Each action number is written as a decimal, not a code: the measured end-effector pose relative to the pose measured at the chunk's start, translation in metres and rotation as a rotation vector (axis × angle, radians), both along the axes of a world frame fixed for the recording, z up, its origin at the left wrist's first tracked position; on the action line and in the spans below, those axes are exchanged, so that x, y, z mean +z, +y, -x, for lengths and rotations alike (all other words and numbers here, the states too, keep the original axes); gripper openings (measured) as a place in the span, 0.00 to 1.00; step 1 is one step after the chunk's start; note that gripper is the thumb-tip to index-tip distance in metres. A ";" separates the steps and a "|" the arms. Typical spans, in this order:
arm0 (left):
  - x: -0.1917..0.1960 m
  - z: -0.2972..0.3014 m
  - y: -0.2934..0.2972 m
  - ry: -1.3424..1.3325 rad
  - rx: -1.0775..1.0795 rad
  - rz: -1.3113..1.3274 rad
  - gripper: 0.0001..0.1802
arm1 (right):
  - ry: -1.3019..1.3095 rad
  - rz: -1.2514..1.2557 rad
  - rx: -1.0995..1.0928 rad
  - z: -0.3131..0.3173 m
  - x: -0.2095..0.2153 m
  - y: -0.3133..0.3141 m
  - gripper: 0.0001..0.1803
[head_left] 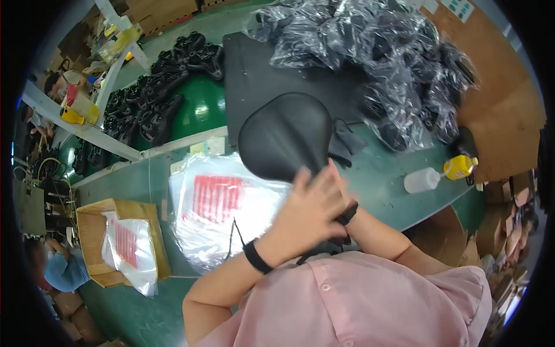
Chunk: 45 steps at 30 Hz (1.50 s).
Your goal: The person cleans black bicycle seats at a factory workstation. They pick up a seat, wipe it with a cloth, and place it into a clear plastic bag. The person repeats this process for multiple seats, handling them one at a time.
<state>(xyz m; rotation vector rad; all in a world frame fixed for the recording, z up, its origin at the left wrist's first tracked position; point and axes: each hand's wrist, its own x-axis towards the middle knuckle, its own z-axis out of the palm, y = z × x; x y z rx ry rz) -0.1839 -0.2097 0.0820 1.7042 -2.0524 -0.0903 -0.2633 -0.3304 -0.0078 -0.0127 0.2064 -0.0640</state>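
Observation:
A black bicycle saddle is in front of me, its wide rear pointing away and its narrow nose toward my body. My right hand is at the nose, gripping it from the right side; most of its fingers are hidden behind the saddle and my other hand. Across the nose passes my left hand, slightly blurred, with fingers spread and nothing in them. Dark grey gloves or cloth pieces lie just right of the saddle. Beneath and left of my left hand is a stack of clear plastic bags with red print.
Plastic-wrapped saddles are heaped at the far right, partly on a black mat. Several bare saddles stand beyond a white frame. A cardboard box with bags sits left. A white bottle and yellow container are right.

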 end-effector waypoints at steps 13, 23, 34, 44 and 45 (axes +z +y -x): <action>0.020 -0.025 0.025 0.288 0.552 0.202 0.48 | -0.179 0.134 0.212 0.117 -0.007 0.017 0.48; 0.012 -0.020 0.018 0.753 0.588 0.000 0.27 | -0.169 0.020 0.307 0.140 0.004 0.022 0.44; -0.208 0.019 0.076 -0.017 0.898 -0.184 0.32 | 0.736 2.385 0.191 0.143 -0.037 -0.040 0.55; -0.235 -0.005 0.078 0.523 0.929 -0.226 0.12 | 0.914 1.891 0.266 0.173 -0.120 -0.032 0.52; -0.231 -0.008 0.080 0.594 0.983 -0.167 0.15 | 0.862 1.868 0.267 0.173 -0.124 -0.033 0.49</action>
